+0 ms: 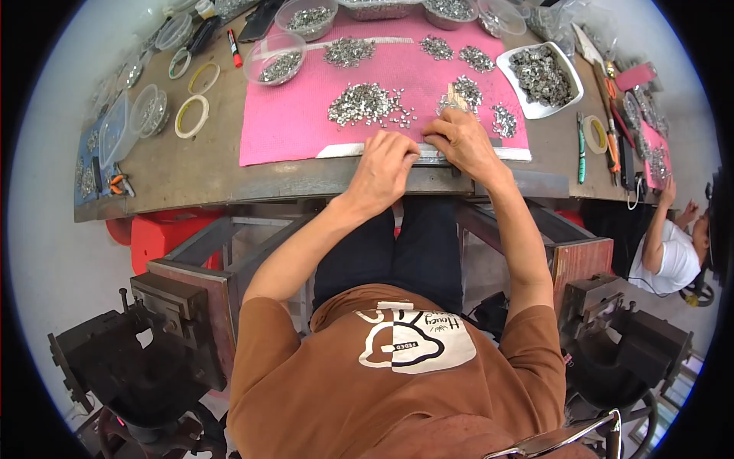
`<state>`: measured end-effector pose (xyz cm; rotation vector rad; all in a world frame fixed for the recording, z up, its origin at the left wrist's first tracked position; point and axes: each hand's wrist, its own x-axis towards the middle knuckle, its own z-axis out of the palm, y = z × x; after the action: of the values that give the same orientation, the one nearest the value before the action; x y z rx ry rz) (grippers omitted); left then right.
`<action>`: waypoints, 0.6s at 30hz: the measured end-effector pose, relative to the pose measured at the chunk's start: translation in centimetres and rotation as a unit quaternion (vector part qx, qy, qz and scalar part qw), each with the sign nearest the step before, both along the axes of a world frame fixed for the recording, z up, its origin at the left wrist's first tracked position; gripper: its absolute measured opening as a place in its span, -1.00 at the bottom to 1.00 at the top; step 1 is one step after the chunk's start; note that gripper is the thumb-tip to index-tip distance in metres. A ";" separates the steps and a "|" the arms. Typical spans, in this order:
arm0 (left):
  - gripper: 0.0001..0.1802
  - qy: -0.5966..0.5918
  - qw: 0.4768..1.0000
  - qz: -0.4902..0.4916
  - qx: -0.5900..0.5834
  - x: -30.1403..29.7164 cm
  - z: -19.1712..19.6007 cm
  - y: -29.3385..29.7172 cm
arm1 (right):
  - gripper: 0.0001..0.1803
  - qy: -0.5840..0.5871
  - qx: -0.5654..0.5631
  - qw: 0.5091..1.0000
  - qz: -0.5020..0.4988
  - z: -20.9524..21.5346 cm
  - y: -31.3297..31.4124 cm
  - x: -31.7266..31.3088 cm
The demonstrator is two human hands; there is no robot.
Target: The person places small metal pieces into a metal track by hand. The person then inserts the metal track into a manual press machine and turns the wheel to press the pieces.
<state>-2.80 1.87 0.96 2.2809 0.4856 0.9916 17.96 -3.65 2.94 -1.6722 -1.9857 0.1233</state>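
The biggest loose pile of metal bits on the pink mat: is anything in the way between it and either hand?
Nothing visible. Between the left hand and the pile is just pink mat; toward the right hand, mat and a few stray bits.

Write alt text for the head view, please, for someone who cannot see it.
A person's left hand and right hand are at a pale strip along a pink mat's near edge. Piles of small silvery pieces and clear tubs lie beyond, with a co-worker at far right.
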 end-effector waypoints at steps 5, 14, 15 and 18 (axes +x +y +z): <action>-0.87 0.013 0.999 -0.001 0.030 0.6 -0.3 -0.2 | -0.91 0.009 0.003 0.999 0.035 0.1 0.4 0.2; -0.82 0.033 0.992 0.017 0.122 0.9 0.1 -0.6 | -0.89 0.056 -0.071 0.996 0.003 -0.1 0.6 0.4; -0.80 0.032 0.991 0.019 0.129 0.8 0.0 -0.7 | -0.89 0.056 -0.070 0.996 0.003 0.2 0.4 0.2; -0.76 0.025 0.989 0.022 0.144 0.0 -0.6 -0.7 | -0.88 0.230 -0.080 0.968 -0.057 0.9 -1.6 -0.7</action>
<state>-2.76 1.15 0.35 2.5664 0.4384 1.0869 17.30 -5.21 3.83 -1.6664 -1.5623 0.5874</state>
